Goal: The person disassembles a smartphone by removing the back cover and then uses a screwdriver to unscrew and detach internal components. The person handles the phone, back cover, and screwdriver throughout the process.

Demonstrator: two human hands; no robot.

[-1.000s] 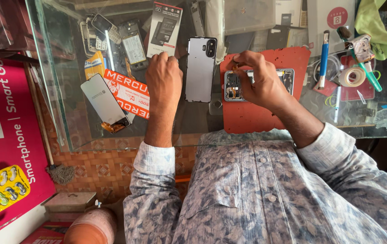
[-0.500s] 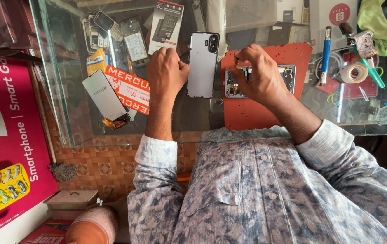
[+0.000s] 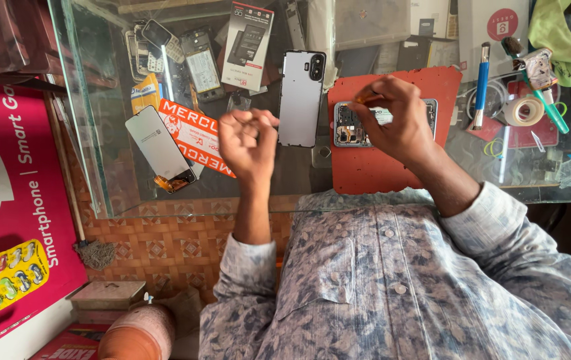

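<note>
My left hand (image 3: 247, 140) is curled into a loose fist over the glass counter (image 3: 102, 173), just left of a silver phone back cover (image 3: 301, 100) and not touching it. I see nothing in that fist. My right hand (image 3: 395, 123) hovers over an opened phone (image 3: 347, 127) with its insides exposed, lying on a red work mat (image 3: 379, 170). Its thumb and fingers pinch a small orange-tipped tool (image 3: 363, 100) above the phone. The hand hides the phone's middle.
A detached phone screen (image 3: 159, 147) and an orange-red card (image 3: 195, 137) lie left of my left hand. Old phones and a phone box (image 3: 249, 37) sit farther back. A blue tool (image 3: 481, 87), tape roll (image 3: 522, 110) and green cloth (image 3: 552, 33) lie on the right.
My left hand has pulled back from the edge of the silver back cover toward my body and closed into a fist. My right hand stays over the opened phone.
</note>
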